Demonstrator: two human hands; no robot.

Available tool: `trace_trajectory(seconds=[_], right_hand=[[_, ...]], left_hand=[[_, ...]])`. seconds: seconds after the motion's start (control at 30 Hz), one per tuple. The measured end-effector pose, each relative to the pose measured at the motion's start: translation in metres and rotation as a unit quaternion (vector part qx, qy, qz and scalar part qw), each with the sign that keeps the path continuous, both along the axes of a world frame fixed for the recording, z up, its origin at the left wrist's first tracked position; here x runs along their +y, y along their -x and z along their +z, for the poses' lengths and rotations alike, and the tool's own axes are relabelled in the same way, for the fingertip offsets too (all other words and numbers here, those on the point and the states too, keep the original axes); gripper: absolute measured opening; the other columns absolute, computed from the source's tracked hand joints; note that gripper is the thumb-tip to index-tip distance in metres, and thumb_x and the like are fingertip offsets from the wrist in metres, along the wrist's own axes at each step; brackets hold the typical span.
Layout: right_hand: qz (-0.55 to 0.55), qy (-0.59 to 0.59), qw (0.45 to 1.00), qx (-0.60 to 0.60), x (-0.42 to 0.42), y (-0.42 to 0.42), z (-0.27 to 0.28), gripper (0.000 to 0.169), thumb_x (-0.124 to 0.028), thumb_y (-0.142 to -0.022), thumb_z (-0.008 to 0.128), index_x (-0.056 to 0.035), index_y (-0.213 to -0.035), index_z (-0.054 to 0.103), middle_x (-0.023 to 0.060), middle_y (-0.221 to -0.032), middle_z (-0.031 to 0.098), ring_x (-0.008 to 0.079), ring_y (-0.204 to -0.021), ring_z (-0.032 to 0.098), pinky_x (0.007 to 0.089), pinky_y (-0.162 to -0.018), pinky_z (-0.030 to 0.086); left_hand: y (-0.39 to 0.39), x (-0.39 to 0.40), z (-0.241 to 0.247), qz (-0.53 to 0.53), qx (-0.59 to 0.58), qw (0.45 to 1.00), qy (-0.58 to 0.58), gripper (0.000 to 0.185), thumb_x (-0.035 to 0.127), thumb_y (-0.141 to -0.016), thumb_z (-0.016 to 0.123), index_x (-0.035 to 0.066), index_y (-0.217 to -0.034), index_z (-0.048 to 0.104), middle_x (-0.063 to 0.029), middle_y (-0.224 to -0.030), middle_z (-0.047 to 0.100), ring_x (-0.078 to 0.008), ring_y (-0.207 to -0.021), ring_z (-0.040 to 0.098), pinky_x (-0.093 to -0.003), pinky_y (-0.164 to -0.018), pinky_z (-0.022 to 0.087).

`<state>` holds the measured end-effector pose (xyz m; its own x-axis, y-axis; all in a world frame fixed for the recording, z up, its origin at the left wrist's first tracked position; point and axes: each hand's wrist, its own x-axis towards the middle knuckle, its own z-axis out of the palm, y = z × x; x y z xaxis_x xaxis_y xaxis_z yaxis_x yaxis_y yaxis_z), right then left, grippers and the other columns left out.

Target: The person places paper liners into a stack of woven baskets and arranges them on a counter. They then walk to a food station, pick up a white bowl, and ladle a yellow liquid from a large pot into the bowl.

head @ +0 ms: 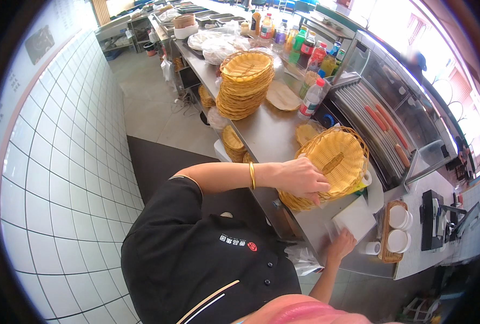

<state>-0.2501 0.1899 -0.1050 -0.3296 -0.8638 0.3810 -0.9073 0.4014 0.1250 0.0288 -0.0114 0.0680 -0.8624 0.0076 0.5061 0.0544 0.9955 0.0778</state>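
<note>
My left hand (304, 178), with a gold bangle at the wrist, is curled over the near rim of a yellow woven basket (339, 160). This oval basket tilts on top of several other stacked baskets (296, 201) at the counter's front edge. The left thumb is partly hidden. Lower right, my right hand (342, 244) has its fingertips at the near corner of a stack of white paper sheets (357, 220), which lies flat on the steel counter (260, 135). Clear plastic film shows beside the paper.
A tall basket stack (246, 87) stands farther along the counter. Bottles (312, 97) line the back, near a glass-fronted sausage roller grill (385, 121). Right of the paper are a paper roll (371, 248) and a wicker tray (389, 256) of white lidded cups. A person (417, 65) stands beyond the glass.
</note>
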Motion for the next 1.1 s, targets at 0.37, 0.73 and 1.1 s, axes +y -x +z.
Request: trace_trajectory(seconds=[0.37,0.73,1.1], right_hand=[[0.1,0.036,0.994,0.025,-0.001,0.01,0.002,0.009,-0.008,-0.068,0.065,-0.0068,-0.076,0.06,0.0096,-0.074,0.059,0.0283,-0.076,0.056,0.0393,-0.072,0.044],[0.313,-0.154,0.926,-0.14,-0.018,-0.131,0.126,0.007,-0.002,-0.071,0.061,-0.0049,-0.078,0.058,0.0123,-0.078,0.056,0.0296,-0.077,0.057,0.0411,-0.068,0.045],[0.354,0.034,0.883,-0.307,-0.116,-0.109,0.278,0.006,0.0,-0.076,0.059,0.0025,-0.081,0.06,0.0142,-0.075,0.059,0.0281,-0.07,0.06,0.0346,-0.065,0.046]], left_hand=[[-0.055,-0.005,0.001,0.027,0.163,0.983,-0.082,0.039,0.021,-0.08,0.069,0.008,-0.113,0.056,-0.011,-0.127,0.052,-0.0288,-0.116,0.053,-0.0394,-0.095,0.045],[-0.05,0.032,-0.008,-0.157,0.186,0.939,-0.244,0.07,0.022,-0.067,0.079,0.002,-0.126,0.048,-0.0162,-0.125,0.052,-0.0351,-0.118,0.05,-0.0455,-0.1,0.04],[-0.038,0.014,0.022,0.064,0.147,0.847,-0.506,0.062,0.003,-0.072,0.071,0.006,-0.126,0.042,-0.0071,-0.078,0.062,-0.0156,-0.073,0.065,-0.0301,-0.067,0.053]])
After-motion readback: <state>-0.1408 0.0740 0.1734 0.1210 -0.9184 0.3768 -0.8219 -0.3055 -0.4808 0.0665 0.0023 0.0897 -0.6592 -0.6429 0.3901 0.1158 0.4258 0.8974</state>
